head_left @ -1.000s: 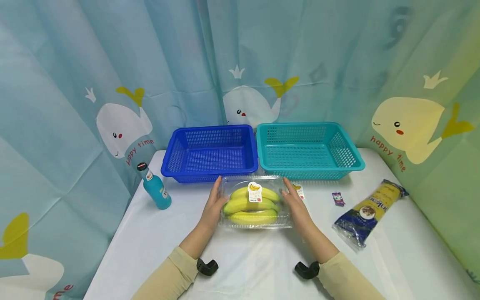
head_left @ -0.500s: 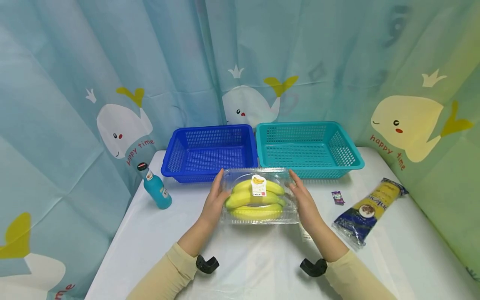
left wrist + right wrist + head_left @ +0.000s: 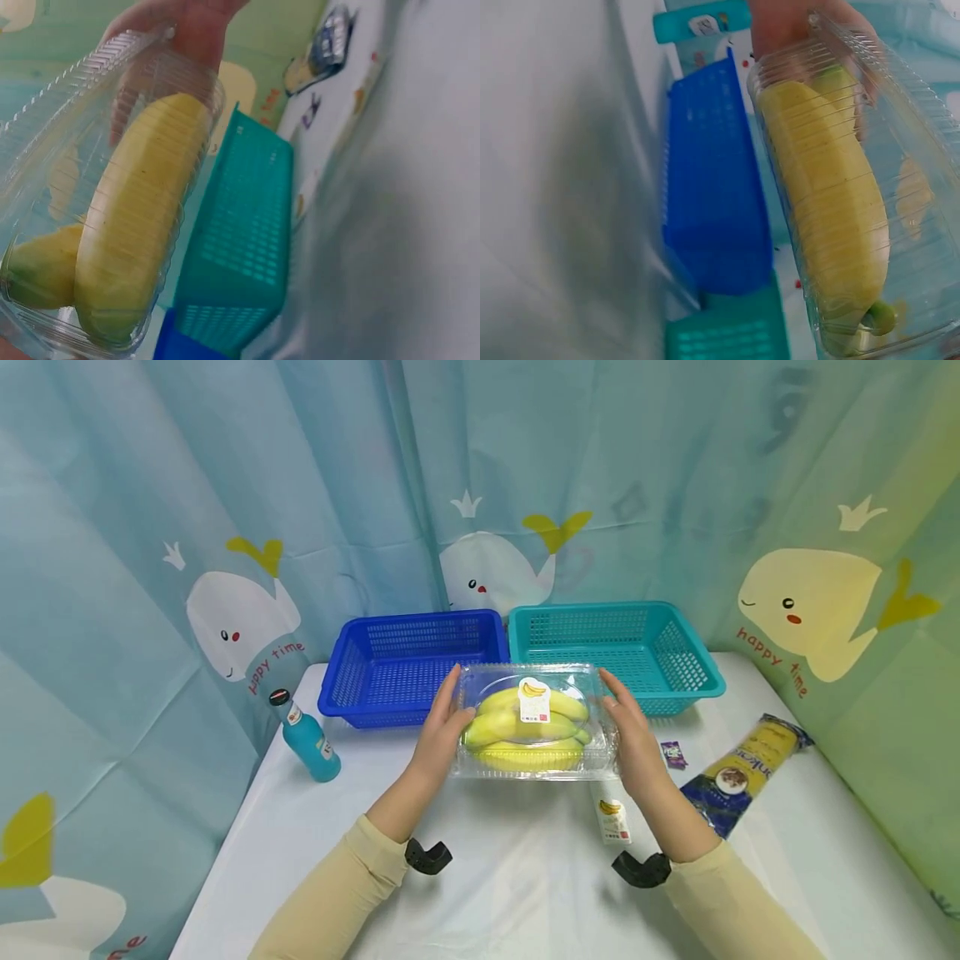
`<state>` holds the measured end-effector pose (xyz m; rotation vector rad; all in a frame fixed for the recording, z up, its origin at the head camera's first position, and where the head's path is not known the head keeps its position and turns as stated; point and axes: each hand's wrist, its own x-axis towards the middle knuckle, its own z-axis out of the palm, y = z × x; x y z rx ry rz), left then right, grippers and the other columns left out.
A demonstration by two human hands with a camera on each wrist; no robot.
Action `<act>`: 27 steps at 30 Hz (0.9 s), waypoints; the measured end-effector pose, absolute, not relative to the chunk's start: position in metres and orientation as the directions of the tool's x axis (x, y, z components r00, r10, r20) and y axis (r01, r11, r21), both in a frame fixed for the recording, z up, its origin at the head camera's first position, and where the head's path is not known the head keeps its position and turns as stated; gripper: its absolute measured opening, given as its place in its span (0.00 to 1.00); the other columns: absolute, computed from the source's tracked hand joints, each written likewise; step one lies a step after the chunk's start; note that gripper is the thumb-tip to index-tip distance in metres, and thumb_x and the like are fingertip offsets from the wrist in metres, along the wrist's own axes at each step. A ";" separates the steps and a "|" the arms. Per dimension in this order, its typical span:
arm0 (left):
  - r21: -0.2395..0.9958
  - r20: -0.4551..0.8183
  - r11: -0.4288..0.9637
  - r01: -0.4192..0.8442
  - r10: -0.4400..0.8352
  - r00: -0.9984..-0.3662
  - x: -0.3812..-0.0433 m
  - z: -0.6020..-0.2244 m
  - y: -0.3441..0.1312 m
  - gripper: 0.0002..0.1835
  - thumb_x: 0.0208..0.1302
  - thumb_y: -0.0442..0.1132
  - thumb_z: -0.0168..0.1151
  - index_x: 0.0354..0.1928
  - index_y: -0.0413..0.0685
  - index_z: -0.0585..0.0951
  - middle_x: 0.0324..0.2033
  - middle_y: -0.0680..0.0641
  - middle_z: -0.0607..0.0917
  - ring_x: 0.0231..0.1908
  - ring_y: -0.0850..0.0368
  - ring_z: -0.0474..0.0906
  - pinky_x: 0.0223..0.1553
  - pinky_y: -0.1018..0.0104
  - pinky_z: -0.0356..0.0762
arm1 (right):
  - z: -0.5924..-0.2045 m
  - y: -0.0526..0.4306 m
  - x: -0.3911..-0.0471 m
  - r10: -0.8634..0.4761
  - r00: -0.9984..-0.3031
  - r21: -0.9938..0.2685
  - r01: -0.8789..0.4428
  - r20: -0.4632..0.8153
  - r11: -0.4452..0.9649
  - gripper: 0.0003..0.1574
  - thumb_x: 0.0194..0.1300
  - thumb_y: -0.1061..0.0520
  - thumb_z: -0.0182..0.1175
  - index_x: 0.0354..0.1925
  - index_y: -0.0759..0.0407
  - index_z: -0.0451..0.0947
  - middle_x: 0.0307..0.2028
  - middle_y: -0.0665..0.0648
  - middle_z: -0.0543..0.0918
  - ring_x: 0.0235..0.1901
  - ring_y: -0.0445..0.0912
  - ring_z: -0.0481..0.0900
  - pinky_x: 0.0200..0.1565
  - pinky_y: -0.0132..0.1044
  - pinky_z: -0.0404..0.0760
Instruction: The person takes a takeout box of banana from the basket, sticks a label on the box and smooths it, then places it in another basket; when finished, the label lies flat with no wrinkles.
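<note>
Both hands grip a clear plastic clamshell box (image 3: 474,766) by its two ends. Several yellow bananas (image 3: 525,727) lie inside, and the lid bears a white banana sticker (image 3: 535,700). My left hand (image 3: 438,739) holds the left end, thumb over the top edge; my right hand (image 3: 636,743) holds the right end the same way. In the left wrist view the ribbed side of the box and a banana (image 3: 142,217) fill the left part, raised above the table. The box overlaps the front edges of both baskets in the head view.
A blue basket (image 3: 420,720) and a teal basket (image 3: 660,703) stand side by side at the back. A turquoise bottle (image 3: 311,747) stands at left. At right lie a purple wrapped sweet (image 3: 673,755) and a yellow-blue bag (image 3: 738,772). A white banana-print packet (image 3: 613,822) lies near my right wrist.
Both hands have raised the clamshell box off the table and carried it forward and slightly right, toward the baskets. The banana-print packet has come into fuller view beneath it.
</note>
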<state>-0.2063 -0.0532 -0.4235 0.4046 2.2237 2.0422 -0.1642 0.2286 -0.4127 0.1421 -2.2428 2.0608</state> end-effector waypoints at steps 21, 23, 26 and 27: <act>0.980 0.180 0.088 0.181 0.020 -0.984 -0.274 -0.410 0.003 0.24 0.71 0.48 0.52 0.67 0.60 0.71 0.68 0.52 0.67 0.65 0.53 0.71 0.64 0.52 0.73 | -0.387 0.270 -0.226 0.233 -0.966 -0.991 -0.095 0.114 0.093 0.32 0.77 0.38 0.42 0.69 0.51 0.67 0.70 0.58 0.65 0.65 0.51 0.71 0.67 0.52 0.69; 0.976 0.193 0.103 0.192 -0.003 -0.981 -0.280 -0.409 0.008 0.22 0.72 0.47 0.51 0.66 0.57 0.73 0.65 0.51 0.70 0.62 0.54 0.73 0.61 0.53 0.75 | -0.386 0.273 -0.233 0.268 -0.959 -0.993 -0.075 0.097 0.094 0.31 0.77 0.38 0.43 0.67 0.51 0.70 0.66 0.55 0.69 0.61 0.47 0.74 0.65 0.50 0.71; 0.972 0.203 0.126 0.197 -0.039 -0.978 -0.288 -0.407 0.014 0.21 0.73 0.47 0.50 0.64 0.53 0.75 0.60 0.48 0.73 0.58 0.54 0.74 0.58 0.55 0.76 | -0.387 0.278 -0.242 0.314 -0.946 -0.993 -0.048 0.080 0.109 0.32 0.76 0.36 0.43 0.65 0.52 0.72 0.60 0.51 0.73 0.56 0.43 0.75 0.64 0.49 0.71; 0.972 0.204 0.133 0.195 -0.053 -0.978 -0.291 -0.406 0.016 0.20 0.73 0.47 0.49 0.63 0.52 0.76 0.59 0.48 0.74 0.57 0.54 0.74 0.57 0.55 0.77 | -0.387 0.280 -0.244 0.328 -0.941 -0.992 -0.040 0.077 0.117 0.33 0.76 0.35 0.43 0.65 0.53 0.72 0.59 0.50 0.74 0.55 0.43 0.75 0.64 0.49 0.70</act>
